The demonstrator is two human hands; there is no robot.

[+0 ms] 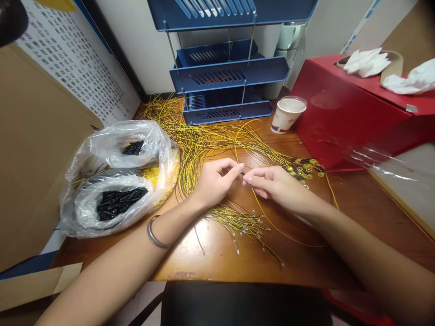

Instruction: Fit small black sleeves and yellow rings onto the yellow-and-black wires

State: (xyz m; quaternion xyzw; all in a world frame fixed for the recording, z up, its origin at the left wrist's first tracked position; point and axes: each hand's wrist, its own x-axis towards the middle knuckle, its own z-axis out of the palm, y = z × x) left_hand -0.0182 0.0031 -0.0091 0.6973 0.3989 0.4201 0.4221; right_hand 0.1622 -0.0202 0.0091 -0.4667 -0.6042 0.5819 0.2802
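My left hand (217,179) and my right hand (273,185) meet fingertip to fingertip above the middle of the table, both pinched. Between them shows a small dark sleeve (242,173) on a thin yellow wire (263,213). The wire loops up behind my left fingers and trails down below my right hand to the table. Under and behind the hands spreads a big bundle of yellow and dark wires (200,140). Nearer to me lie wire ends with small metal terminals (238,224). Beyond my right hand, other ends carry black sleeves and yellow round pieces (301,168).
At left, a clear plastic bag (68,203) holds smaller bags of black sleeves (118,203) and yellow pieces (151,174). A blue tiered tray (231,74) stands at the back. A paper cup (287,115) is beside a red box (326,99) with tissues (367,61) on top.
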